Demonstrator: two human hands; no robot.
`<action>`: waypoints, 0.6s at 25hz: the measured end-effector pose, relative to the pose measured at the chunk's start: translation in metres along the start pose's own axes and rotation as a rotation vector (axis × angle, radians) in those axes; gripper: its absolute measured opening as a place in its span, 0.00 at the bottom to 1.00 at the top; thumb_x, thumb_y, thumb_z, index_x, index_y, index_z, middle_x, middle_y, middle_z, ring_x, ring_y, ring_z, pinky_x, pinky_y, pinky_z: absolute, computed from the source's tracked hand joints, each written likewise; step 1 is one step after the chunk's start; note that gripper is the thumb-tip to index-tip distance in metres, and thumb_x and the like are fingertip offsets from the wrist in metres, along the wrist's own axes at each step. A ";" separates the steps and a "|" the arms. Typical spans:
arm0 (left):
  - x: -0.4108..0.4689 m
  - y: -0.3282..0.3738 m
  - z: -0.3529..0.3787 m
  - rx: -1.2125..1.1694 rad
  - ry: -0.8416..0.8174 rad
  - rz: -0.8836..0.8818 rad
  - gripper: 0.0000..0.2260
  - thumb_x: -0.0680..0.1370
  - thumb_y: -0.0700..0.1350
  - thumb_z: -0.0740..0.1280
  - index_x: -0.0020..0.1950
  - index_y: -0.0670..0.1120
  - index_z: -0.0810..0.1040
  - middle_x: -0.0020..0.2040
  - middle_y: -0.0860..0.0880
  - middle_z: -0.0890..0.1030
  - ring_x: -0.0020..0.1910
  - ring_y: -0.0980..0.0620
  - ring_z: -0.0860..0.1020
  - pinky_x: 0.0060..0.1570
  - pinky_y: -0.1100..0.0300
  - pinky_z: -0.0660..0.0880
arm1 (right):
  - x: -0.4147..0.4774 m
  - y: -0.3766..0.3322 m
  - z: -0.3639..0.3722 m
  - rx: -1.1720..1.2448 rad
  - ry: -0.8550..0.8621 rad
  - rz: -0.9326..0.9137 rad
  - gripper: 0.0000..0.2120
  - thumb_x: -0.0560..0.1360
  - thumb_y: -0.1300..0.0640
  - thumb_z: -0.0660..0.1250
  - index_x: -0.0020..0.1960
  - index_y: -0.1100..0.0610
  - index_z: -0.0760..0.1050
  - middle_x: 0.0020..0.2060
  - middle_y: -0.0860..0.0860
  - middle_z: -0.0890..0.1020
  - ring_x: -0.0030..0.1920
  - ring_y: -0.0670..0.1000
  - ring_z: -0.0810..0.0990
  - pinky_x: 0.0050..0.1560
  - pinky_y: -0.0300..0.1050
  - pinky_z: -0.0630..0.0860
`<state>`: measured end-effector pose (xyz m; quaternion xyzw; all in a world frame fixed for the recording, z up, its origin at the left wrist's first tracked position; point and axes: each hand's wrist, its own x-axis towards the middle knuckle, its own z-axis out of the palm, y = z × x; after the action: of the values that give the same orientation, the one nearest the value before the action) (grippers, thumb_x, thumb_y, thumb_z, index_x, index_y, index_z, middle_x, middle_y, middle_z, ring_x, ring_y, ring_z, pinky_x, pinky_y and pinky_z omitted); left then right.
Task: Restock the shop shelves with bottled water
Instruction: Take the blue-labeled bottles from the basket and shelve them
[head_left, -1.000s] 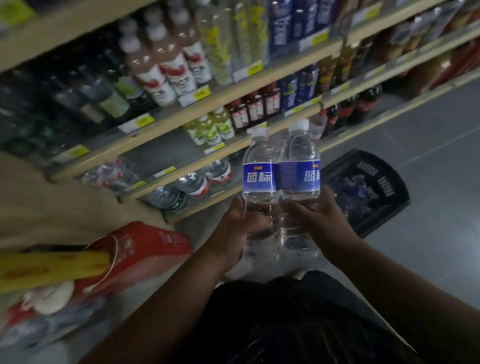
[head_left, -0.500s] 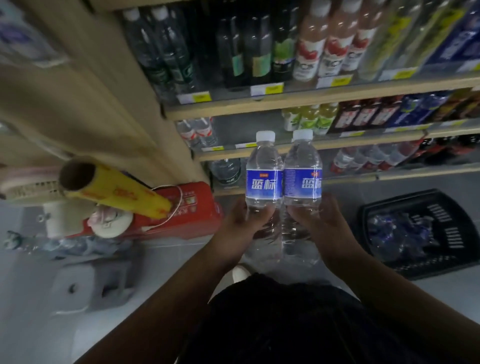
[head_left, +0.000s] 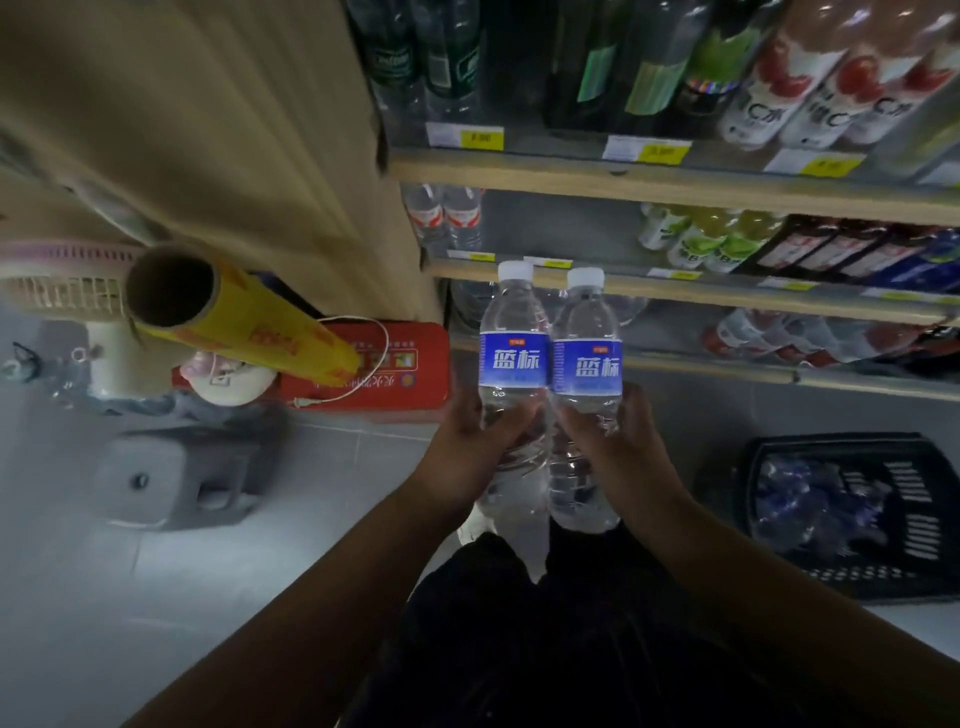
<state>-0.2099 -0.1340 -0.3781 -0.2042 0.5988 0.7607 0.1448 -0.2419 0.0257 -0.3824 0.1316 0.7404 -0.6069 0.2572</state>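
Each hand grips one upright water bottle, left hand (head_left: 470, 447) with left bottle (head_left: 514, 358), right hand (head_left: 621, 449) with right bottle (head_left: 587, 374), caps pointing at the lower shelf (head_left: 727, 371) edge just ahead.

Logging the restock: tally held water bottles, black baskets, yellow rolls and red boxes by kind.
held bottles: 2
black baskets: 1
yellow rolls: 1
red boxes: 1
total: 5
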 end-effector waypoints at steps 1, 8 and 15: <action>0.009 0.000 0.001 -0.016 0.019 -0.010 0.17 0.76 0.48 0.69 0.62 0.44 0.74 0.53 0.41 0.83 0.52 0.43 0.83 0.49 0.53 0.80 | 0.012 -0.002 -0.001 -0.017 -0.036 0.008 0.23 0.73 0.43 0.70 0.61 0.50 0.68 0.50 0.48 0.81 0.47 0.47 0.83 0.43 0.45 0.80; 0.076 -0.005 0.028 -0.125 0.179 -0.004 0.20 0.77 0.46 0.69 0.65 0.40 0.70 0.53 0.41 0.82 0.52 0.43 0.83 0.46 0.56 0.81 | 0.103 -0.013 -0.036 -0.046 -0.237 0.057 0.21 0.68 0.42 0.66 0.57 0.48 0.70 0.48 0.52 0.82 0.46 0.51 0.82 0.42 0.51 0.79; 0.160 -0.057 0.056 -0.256 0.349 -0.109 0.17 0.74 0.45 0.74 0.59 0.39 0.77 0.52 0.39 0.83 0.49 0.45 0.83 0.49 0.52 0.80 | 0.186 0.015 -0.072 0.004 -0.248 0.069 0.14 0.76 0.60 0.68 0.58 0.49 0.69 0.51 0.50 0.80 0.45 0.47 0.81 0.35 0.37 0.76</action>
<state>-0.3307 -0.0699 -0.4932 -0.3814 0.5015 0.7747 0.0528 -0.4051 0.0773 -0.4857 0.0816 0.6968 -0.6106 0.3673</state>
